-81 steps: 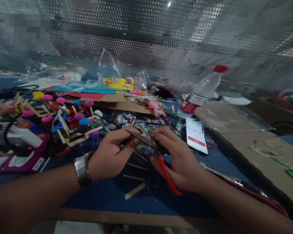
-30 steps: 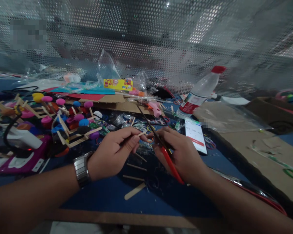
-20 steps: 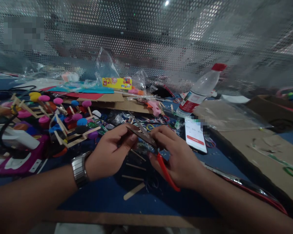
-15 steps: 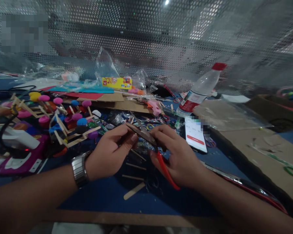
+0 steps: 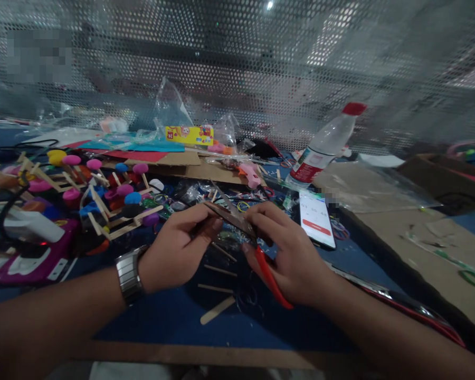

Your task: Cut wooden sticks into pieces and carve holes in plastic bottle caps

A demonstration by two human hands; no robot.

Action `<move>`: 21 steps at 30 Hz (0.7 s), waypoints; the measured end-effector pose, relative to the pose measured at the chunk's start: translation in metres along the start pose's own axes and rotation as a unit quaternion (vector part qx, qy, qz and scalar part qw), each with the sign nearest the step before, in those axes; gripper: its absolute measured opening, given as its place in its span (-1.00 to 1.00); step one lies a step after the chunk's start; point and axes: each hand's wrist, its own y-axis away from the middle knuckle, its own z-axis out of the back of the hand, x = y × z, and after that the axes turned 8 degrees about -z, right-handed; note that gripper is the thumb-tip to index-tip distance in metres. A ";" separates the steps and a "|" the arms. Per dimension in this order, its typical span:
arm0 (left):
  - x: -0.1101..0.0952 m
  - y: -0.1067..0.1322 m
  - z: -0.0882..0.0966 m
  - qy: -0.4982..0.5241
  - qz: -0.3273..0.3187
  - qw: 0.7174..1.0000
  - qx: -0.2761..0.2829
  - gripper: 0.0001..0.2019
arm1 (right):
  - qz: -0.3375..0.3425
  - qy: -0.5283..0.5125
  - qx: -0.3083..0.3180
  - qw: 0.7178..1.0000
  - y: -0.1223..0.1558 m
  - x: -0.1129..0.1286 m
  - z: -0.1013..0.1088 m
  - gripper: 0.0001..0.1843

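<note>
My right hand [image 5: 291, 258] is closed round red-handled scissors [image 5: 261, 253], whose dark blades point up and left towards my left hand. My left hand [image 5: 178, 248], with a metal watch on the wrist, pinches a thin wooden stick [image 5: 204, 224] right at the blades. Both hands hover just above the blue mat [image 5: 162, 316]. Loose flat wooden sticks [image 5: 217, 309] lie on the mat under the hands.
Stick frames with coloured foam balls [image 5: 103, 195] crowd the left, beside a purple and white device [image 5: 35, 248]. A lit phone [image 5: 316, 219] and a plastic bottle [image 5: 324, 145] sit to the right. Cardboard sheets [image 5: 419, 237], plastic bags and a perforated metal screen stand behind.
A second ago the scissor blades stood more upright and a pale stick end showed at my left fingertips. The blades have since swung flatter towards my left hand. Both hands stay in place.
</note>
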 end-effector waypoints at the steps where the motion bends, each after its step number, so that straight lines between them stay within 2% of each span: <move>1: 0.000 0.000 0.000 -0.001 -0.001 1.000 0.002 -0.85 | -0.001 0.002 -0.001 1.000 0.000 0.000 0.000 -0.76; 5: -0.002 -0.001 -0.001 0.024 -0.015 1.000 -0.004 -0.86 | 0.005 0.005 0.002 1.000 0.000 -0.001 0.000 -0.72; 10: -0.004 -0.002 -0.001 0.034 -0.004 0.999 -0.003 -0.85 | 0.000 0.002 -0.002 1.000 0.000 -0.001 -0.001 -0.78; 21: -0.004 -0.001 0.001 -0.014 0.013 1.000 0.008 -0.73 | -0.005 -0.007 0.005 1.000 0.001 -0.006 0.000 -0.70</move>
